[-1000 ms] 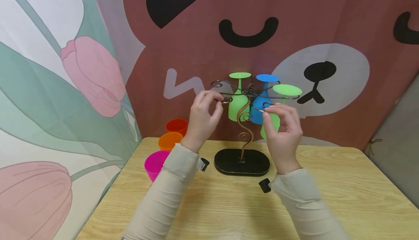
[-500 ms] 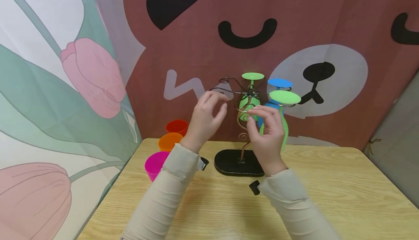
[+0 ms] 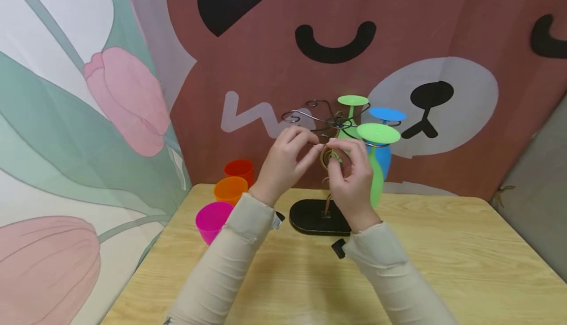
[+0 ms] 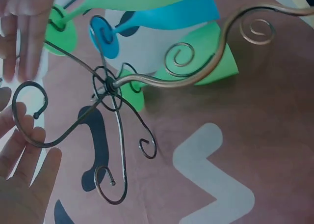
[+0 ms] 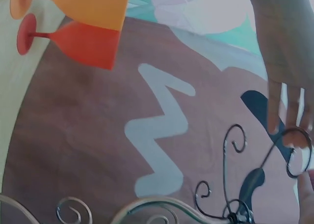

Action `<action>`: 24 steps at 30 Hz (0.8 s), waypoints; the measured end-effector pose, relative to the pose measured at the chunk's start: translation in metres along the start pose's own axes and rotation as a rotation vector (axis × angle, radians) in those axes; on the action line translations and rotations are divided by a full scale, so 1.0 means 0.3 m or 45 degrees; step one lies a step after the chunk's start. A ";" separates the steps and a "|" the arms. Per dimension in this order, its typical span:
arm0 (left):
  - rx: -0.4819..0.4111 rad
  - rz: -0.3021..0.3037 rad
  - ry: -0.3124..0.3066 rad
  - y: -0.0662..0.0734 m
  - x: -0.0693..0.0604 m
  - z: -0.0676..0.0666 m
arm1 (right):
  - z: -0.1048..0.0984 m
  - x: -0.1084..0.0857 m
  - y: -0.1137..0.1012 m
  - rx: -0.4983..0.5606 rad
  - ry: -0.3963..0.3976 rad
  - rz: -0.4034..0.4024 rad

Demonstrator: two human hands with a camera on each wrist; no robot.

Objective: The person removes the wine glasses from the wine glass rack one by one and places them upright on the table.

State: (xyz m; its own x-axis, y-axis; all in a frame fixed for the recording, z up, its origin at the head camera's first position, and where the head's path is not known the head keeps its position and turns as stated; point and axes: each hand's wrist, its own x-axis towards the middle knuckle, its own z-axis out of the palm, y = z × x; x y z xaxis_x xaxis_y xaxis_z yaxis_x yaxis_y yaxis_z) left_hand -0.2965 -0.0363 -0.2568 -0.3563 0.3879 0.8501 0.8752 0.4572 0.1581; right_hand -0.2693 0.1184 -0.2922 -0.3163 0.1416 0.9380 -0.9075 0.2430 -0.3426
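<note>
A metal wine glass rack (image 3: 301, 220) with curled hooks and a black base stands on the table. Upside down on it hang a near green goblet (image 3: 378, 134), a blue goblet (image 3: 387, 114) and a farther green goblet (image 3: 353, 100). My left hand (image 3: 283, 162) pinches near the front hook between thumb and forefinger. Beside it is my right hand (image 3: 352, 182), forefinger at the same hook, thumb and finger apart. In the left wrist view that curled hook (image 4: 64, 135) lies over left-hand fingers (image 4: 29, 157); the right-hand fingers (image 4: 32, 47), blurred, reach its top.
Upright at the table's left edge stand a red goblet (image 3: 239, 168), an orange goblet (image 3: 231, 189) and a magenta goblet (image 3: 212, 220). Behind the rack hangs a bear-print cloth (image 3: 257, 69). Other rack hooks (image 4: 120, 189) carry no goblet.
The rack has turned, carrying the hanging goblets rightward and the front hook left toward my left hand. My right hand has moved left with it; my left thumb and forefinger have come closer together.
</note>
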 end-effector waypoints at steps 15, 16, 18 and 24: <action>0.135 -0.116 0.134 -0.061 -0.017 -0.011 | -0.207 0.010 0.030 -0.257 0.320 -0.020; 0.153 -0.130 0.149 -0.062 -0.020 -0.011 | -0.216 0.003 0.040 -0.273 0.303 0.004; 0.171 -0.165 0.180 -0.062 -0.023 -0.006 | -0.232 -0.016 0.059 -0.296 0.264 0.061; 0.153 -0.274 0.210 -0.064 -0.024 0.007 | -0.254 -0.085 0.091 -0.309 0.136 0.278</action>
State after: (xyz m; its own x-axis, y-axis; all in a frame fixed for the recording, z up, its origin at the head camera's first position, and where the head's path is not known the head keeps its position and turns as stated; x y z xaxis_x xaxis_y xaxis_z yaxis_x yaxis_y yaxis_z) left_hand -0.3115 -0.0461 -0.2672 -0.4631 0.1407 0.8750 0.7366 0.6101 0.2918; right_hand -0.2650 0.1946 -0.3296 -0.4537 0.3120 0.8348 -0.7250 0.4155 -0.5493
